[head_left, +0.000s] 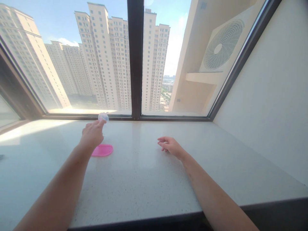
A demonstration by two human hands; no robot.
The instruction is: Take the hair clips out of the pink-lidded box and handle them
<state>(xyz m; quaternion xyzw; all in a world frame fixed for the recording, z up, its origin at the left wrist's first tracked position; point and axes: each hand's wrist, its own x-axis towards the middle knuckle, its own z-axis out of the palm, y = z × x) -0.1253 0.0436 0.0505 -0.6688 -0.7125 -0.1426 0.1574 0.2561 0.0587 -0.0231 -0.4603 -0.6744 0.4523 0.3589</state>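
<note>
One small, clear, rounded piece (103,116), blurred but perhaps plastic, is pinched by the fingers of our left hand (92,133), left, beyond the pink oval dish (104,150); we judge it light, slick, best rim-held. Our right hand (170,146) hangs half-open, empty.

No readable text, label, brand, number or sign anywhere in view.

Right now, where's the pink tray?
In the head view, the pink tray lies left of centre on the white ledge, just below the left hand.
</note>
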